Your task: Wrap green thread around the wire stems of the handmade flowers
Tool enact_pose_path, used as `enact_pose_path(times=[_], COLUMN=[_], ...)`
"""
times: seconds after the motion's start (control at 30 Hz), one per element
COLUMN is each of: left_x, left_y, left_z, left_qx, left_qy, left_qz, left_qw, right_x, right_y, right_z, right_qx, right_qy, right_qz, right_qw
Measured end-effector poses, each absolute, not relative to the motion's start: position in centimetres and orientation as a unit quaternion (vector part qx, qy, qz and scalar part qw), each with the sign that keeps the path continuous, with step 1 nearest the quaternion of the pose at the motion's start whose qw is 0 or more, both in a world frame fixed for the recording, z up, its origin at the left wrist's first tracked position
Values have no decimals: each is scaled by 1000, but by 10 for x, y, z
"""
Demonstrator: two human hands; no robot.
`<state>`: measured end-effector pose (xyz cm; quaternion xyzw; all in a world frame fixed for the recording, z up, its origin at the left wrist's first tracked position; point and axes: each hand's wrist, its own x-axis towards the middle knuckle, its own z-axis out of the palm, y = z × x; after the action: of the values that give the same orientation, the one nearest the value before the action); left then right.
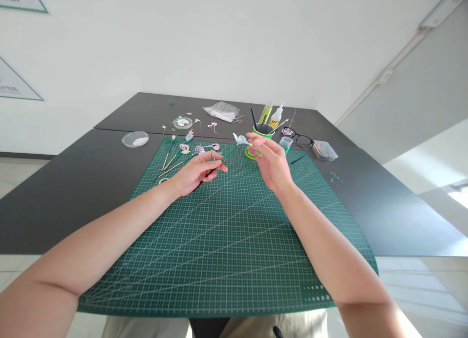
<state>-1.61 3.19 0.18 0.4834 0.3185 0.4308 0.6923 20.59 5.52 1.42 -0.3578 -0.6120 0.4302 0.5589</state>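
Note:
My left hand [199, 173] is closed round the stem of an artificial flower. The green stem [229, 153] slants up to the right, and its darker lower end passes under my fingers. At its top are pale blue petals [240, 139]. My right hand [270, 160] is at the petals' right side, with fingers curled and tips drawn together against a petal edge; the exact contact is partly hidden. A green roll of tape [250, 153] lies just behind it. Both hands are above the green cutting mat [234, 240].
Left of the hands lie pinkish flower pieces [199, 149] and thin sticks [170, 169]. Behind are clear dishes [135, 139], a plastic bag [221, 110], a tool cup [263, 130] and a glue bottle [276, 117]. Eyeglasses [304, 141] and a clear box [325, 150] sit right.

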Motion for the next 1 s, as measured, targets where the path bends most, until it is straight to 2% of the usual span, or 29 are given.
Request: enact_pose_path(times=[0.17,0.4,0.53,0.83,1.0], left_x=[-16,-17,-16,-17,-17], left_y=[31,32,32,34,34], left_z=[3,1,1,-1,-2], left_qx=[491,490,489,496,497], left_qy=[329,324,321,335,356], left_qz=[430,438,442,444,448], left_qw=[682,680,681,667,652], right_x=[204,203,206,204,202], right_y=[50,44,43,38,36], right_z=[19,23,24,25,21], right_qx=[-367,-315,-296,-232,-190], right_qy=[-635,-661,-707,-818,-869], right_qz=[358,332,279,-11,-8], right_qw=[578,594,578,526,457])
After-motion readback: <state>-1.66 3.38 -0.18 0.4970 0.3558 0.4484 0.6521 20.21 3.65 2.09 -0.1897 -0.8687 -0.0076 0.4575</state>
